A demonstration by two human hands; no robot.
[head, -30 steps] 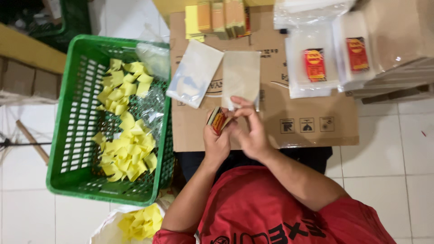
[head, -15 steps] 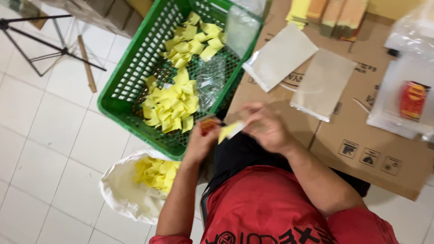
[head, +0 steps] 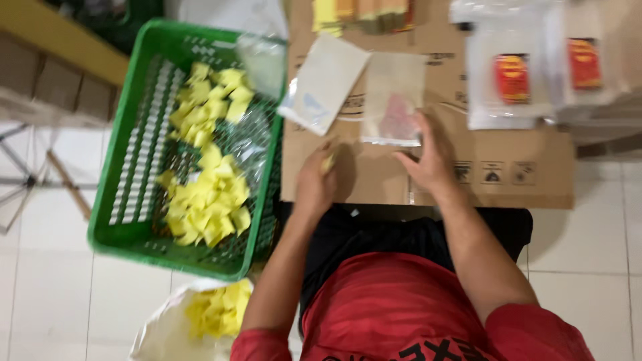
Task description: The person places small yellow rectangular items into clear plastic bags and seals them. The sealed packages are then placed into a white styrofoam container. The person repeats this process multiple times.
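The picture is motion-blurred. My left hand point(head: 315, 182) is curled over a flattened cardboard sheet point(head: 521, 167), with a small yellow piece point(head: 328, 162) at its fingertips. My right hand point(head: 428, 160) reaches forward, fingers spread, touching the lower edge of a clear plastic pouch point(head: 394, 97) that shows something reddish inside. A second pale pouch point(head: 324, 83) lies just left of it. To my left stands a green plastic basket point(head: 127, 200) holding several yellow folded pieces point(head: 204, 194).
A white bag point(head: 200, 321) with more yellow pieces sits on the tiled floor by my left elbow. Clear packets with red labels point(head: 511, 77) lie at the back right of the cardboard. Stacked yellow and brown packs point(head: 361, 13) line the far edge. A metal stand point(head: 27, 180) is far left.
The view swung back to square over the cardboard. My hands, held together near my chest with a small piece, have separated: the right one reached to the clear pouch, the left stayed low.
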